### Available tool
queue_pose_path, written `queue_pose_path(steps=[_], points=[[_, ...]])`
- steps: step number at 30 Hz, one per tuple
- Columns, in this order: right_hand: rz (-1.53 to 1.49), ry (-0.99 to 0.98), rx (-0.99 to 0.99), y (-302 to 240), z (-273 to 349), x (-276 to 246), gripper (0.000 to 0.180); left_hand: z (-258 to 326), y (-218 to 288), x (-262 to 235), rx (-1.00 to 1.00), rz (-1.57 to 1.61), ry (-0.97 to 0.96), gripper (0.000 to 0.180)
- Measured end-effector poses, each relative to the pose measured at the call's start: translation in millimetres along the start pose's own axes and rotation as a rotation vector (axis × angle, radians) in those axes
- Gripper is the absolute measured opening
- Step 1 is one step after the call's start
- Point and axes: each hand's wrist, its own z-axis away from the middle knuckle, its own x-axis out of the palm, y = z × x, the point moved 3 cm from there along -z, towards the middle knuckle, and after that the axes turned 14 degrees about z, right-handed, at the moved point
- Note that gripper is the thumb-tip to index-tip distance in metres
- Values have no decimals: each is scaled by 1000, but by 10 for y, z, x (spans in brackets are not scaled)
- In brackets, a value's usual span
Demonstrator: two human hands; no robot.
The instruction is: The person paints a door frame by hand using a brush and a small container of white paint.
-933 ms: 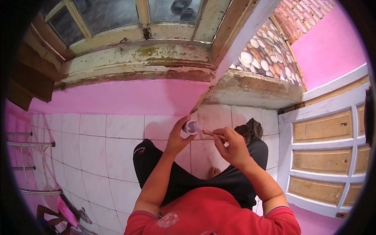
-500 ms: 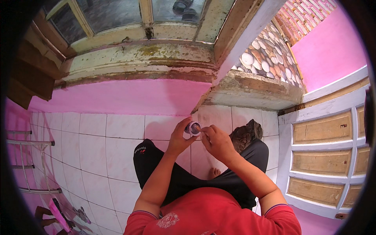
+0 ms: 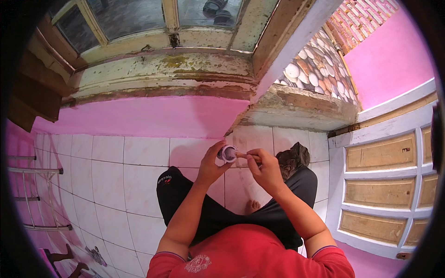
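Note:
My left hand is wrapped around a small round pot, tilted so that its open mouth shows. Inside lies something pale and greyish. Between the fingers of my right hand is a paintbrush with a brown wooden handle, its front end at the pot's rim; the bristles are too small to make out. Both hands are close together in front of the pink wall, above the tiled floor.
A crumpled dark bag or cloth lies beyond my right knee. To the right stands a panelled door with white framing. A metal rack or ladder is on the left. Ahead runs a weathered window sill. Another person's feet show at lower left.
My right hand has drawn back a little to the right with the paintbrush, so more of its handle shows. The left hand keeps the pot in nearly the same place.

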Motion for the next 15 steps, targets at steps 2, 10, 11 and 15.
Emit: queue_pose_path(steps=[2, 10, 11, 15], points=[[-18, 34, 14, 63, 19, -66, 20, -2, 3, 15, -13, 11, -8, 74], [-376, -39, 283, 361, 110, -155, 20, -18, -48, 32, -11, 22, -13, 75], [-374, -36, 283, 385, 116, -158, 20, -22, -49, 39, -15, 25, -15, 75], [-582, -39, 375, 494, 147, -160, 21, -29, -24, 57, -40, 27, -15, 74]])
